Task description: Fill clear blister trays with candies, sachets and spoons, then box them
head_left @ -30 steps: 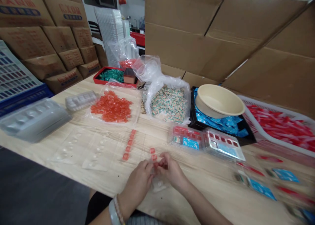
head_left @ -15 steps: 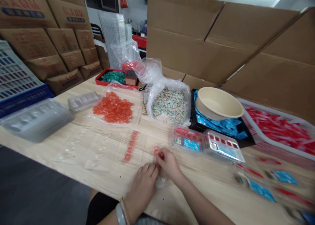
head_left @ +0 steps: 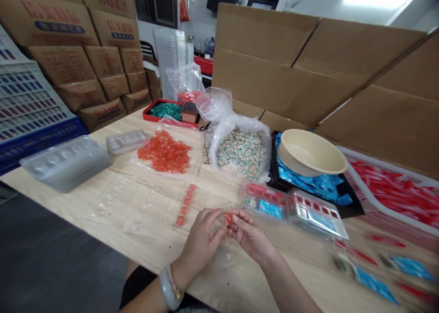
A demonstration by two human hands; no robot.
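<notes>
Small orange-red translucent squares (head_left: 229,219) are pinched in the fingertips of my right hand (head_left: 250,236), above a clear plastic tray (head_left: 224,257) in front of me. My left hand (head_left: 200,235) is beside them, its thumb and fingers apart around the tray's near-left part. Whether the left fingertips touch the squares or the tray is hard to tell. Left of my hands, a row of the same squares (head_left: 185,205) lies in a clear tray. Beyond it, a loose pile of orange-red squares (head_left: 164,152) rests on a plastic bag.
A bag of small printed packets (head_left: 243,153) stands behind my hands. To the right are filled clear packs (head_left: 264,201), a cream basin (head_left: 312,151) on blue packets and a basket of red items (head_left: 394,180). Stacked clear trays (head_left: 68,162) lie left.
My left hand has risen from the tray and spread its thumb and fingers. My right hand has turned and now pinches the squares nearer to me. The view has tilted up slightly.
</notes>
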